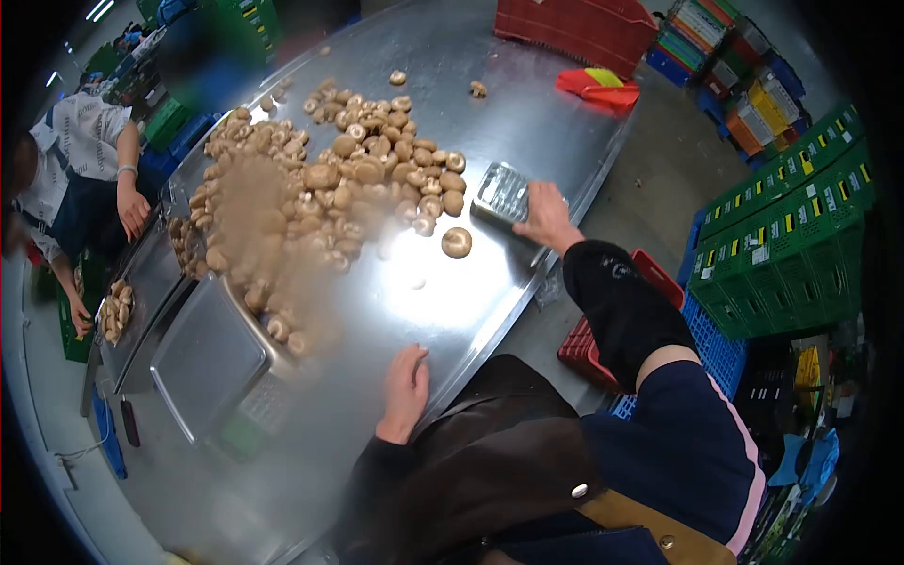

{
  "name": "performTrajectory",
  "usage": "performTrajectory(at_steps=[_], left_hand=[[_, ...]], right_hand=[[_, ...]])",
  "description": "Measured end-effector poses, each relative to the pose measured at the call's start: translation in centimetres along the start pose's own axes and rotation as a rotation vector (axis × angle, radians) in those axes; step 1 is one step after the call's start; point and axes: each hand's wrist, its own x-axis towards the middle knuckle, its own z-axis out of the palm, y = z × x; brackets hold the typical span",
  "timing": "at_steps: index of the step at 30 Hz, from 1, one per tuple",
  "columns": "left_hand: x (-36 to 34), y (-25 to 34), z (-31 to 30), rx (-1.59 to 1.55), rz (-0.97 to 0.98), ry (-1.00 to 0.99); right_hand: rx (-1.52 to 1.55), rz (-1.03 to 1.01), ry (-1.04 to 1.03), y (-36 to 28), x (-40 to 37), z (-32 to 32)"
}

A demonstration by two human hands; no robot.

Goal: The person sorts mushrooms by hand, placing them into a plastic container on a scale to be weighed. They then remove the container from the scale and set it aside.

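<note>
In the head view my right hand (544, 218) sits at about 1 o'clock, with its fingers laid over the end of a calculator (497, 191) that lies on the steel counter (452, 301). I cannot tell whether they grip it. My left hand (405, 388) rests at 6 o'clock, palm down on bare counter, fingers loosely apart and holding nothing. A mushroom pile (320, 188) spreads at 11 o'clock, with one loose mushroom (457, 242) near the calculator. A scale (209, 358) sits at 8 o'clock.

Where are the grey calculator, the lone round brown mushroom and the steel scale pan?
grey calculator (499, 191), head view, keypad.
lone round brown mushroom (457, 242), head view, cap.
steel scale pan (209, 356), head view, centre.
</note>
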Motion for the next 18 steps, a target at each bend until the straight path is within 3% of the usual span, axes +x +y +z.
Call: performTrajectory(at_steps=[6, 10, 13, 16, 18], left_hand=[[-0.3, -0.1, -1.0, -0.019, -0.133, 0.087], [1.9, 0.4, -1.6, -0.076, -0.290, 0.093], [5.5, 0.7, -1.5, -0.073, -0.318, 0.129], [9.9, 1.3, -0.8, -0.087, -0.345, 0.172], [12.3, 1.0, 0.3, -0.115, -0.329, 0.227]], right_hand=[[0.076, -0.248, 0.030, -0.5, -2.2, -1.7], [0.159, -0.089, -0.167, -0.5, 2.7, -6.3], [0.687, -0.045, 0.028, 1.3, 9.5, -5.5], [0.907, 0.008, 0.123, 2.0, 16.5, -1.7], [0.911, 0.108, 0.062, 2.8, 19.9, 0.7]])
